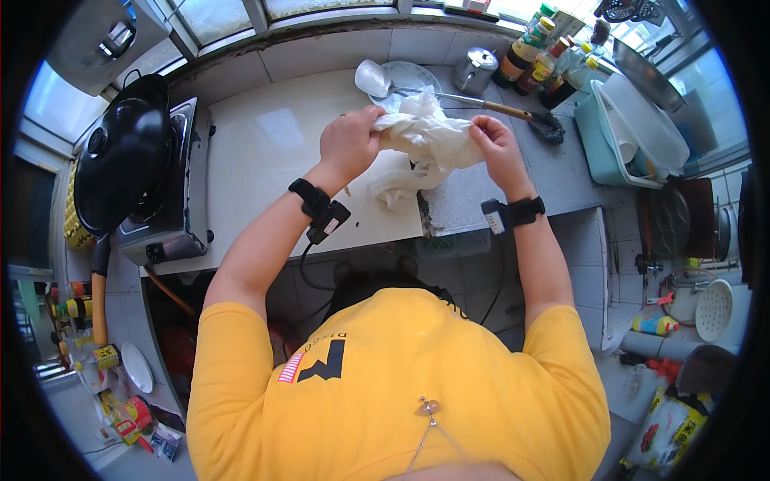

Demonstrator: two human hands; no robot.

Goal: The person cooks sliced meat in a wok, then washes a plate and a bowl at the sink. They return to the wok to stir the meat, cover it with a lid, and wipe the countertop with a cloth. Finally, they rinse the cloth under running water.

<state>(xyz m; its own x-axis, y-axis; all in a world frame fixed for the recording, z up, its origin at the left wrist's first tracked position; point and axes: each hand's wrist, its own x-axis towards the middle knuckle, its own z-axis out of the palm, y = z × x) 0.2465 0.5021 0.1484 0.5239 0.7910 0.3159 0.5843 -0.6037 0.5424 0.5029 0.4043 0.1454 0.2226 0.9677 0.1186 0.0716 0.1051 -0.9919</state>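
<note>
Both hands hold a crumpled whitish cloth up above the counter. My left hand pinches its left end between thumb and fingers, and my right hand pinches its right side. The cloth's lower part hangs down to the white countertop, near the seam with a grey speckled slab. Just behind the cloth, a metal spatula with a wooden handle lies with its blade over a plate. A dark scrubbing brush head is beside the handle's end.
A gas stove with a black lidded wok stands at the left. Behind the counter are a metal pot and several sauce bottles. A light-blue basin holding plastic containers stands at the right. Dark cables hang from both wrist bands.
</note>
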